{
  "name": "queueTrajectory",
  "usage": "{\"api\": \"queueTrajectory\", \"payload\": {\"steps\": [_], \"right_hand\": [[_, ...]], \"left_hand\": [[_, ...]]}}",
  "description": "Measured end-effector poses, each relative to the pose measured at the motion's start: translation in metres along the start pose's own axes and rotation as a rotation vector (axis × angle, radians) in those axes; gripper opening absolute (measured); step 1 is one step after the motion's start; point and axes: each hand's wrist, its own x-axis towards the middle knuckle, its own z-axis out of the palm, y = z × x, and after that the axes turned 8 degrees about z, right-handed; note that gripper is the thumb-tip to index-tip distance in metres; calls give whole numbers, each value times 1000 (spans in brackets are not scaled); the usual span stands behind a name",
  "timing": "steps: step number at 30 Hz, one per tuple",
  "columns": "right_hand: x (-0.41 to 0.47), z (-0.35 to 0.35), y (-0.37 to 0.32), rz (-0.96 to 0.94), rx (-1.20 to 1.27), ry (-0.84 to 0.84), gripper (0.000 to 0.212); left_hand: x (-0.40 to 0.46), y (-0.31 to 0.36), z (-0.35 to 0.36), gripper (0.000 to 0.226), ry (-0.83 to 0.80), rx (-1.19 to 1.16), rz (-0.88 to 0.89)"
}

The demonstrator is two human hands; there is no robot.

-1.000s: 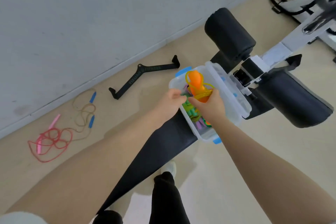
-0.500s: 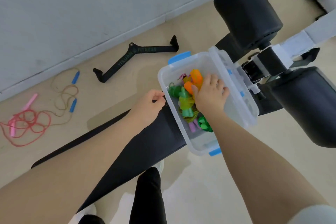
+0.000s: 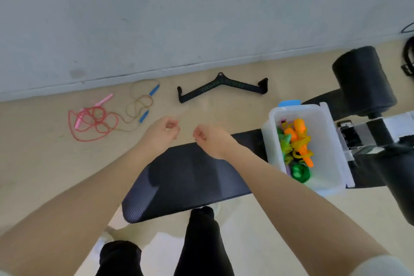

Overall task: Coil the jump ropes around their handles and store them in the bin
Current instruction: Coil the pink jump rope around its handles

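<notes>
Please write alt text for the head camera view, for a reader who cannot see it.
Two empty hands, left and right, hover over a black bench. A clear bin on it holds coiled ropes; a red rope and a tan rope lie uncoiled on the floor.

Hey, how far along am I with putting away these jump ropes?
Done: several coiled ropes, orange and green, sit in the clear bin on the bench. In hand: nothing; the left hand and right hand are loosely curled and empty. Left: the pink rope and blue-handled rope lie loose on the floor.
</notes>
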Motion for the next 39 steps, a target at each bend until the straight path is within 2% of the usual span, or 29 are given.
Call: {"api": "queueTrajectory", "payload": {"steps": [3,7,10,15,19,23,28,34,39], "right_hand": [[0,46,-82,-46,-101,-107,30],[2,119,-203,-91,-119,-118,29],[13,173,-289,-128,-190,-146,20],[36,243,-385,-133,-248,-147,14],[67,269,-419,-65,-311,-135,14],[103,275,-429,24,-250,-110,26],[160,269,-441,110,-229,-115,26],[271,259,-466,120,-295,-153,30],[388,284,-455,131,-377,-203,35]], "left_hand": [[-48,-64,-87,26,104,-43,-60],[-110,-163,-205,21,227,-132,-142],[-147,-228,-285,19,308,-153,-187],[-178,-294,-381,24,368,-168,-233],[-168,-324,-418,24,396,-216,-224],[-145,-339,-433,24,384,-273,-228],[-103,-366,-464,27,354,-264,-242],[8,-411,-494,30,368,-296,-282],[118,-485,-467,32,330,-260,-320]]}}
